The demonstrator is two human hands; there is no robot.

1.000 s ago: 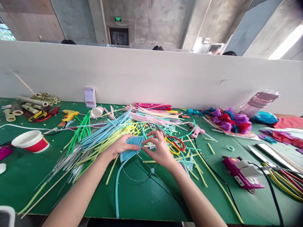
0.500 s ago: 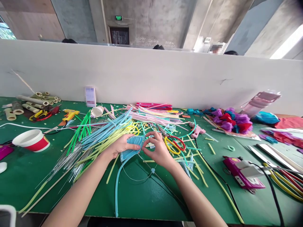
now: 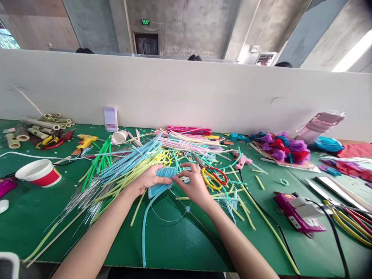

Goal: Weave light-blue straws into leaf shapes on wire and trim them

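Note:
My left hand (image 3: 147,180) is closed on a flat, ribbed light-blue piece made of pipe cleaners (image 3: 158,190), thumb across its front. At the right edge of this piece my right hand (image 3: 192,186) pinches with thumb and index finger, its other fingers raised. The fingertips hide what exactly is gripped there. A long blue pipe cleaner (image 3: 143,232) hangs from the lower left of the piece and curves down to the table's front edge. Below the hands, a thin wire loop carries a small blue knot (image 3: 187,209).
Bundles of blue pipe cleaners (image 3: 130,159) and yellow-green ones lie behind my hands. Scissors (image 3: 213,179) rest just right of them. A paper cup (image 3: 39,173) and yellow glue gun (image 3: 85,142) stand left; a pink glue gun (image 3: 243,159) and purple power strip (image 3: 298,213) lie right.
The right thumb and fingertips have shifted slightly left, closer to the left thumb at the edge of the blue piece. My left hand holds its place.

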